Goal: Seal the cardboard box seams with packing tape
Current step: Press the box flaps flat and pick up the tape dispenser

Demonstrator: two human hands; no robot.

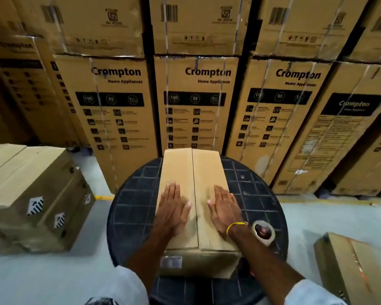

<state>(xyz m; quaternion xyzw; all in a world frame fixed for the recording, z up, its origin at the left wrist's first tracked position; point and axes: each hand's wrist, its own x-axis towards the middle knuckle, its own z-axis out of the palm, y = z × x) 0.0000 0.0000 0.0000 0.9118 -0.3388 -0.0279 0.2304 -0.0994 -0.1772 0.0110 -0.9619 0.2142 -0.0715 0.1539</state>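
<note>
While both palms press flat on the cardboard box, neither grip holds anything: left hand and right hand lie spread either side of the untaped centre seam. The box sits lengthwise on the round counter, its near end at the counter edge. Risk: lifting a hand for the tape roll, just beside my right wrist, may let the flaps spring apart. Free room is narrow; stacked cartons stand close behind the far end.
</note>
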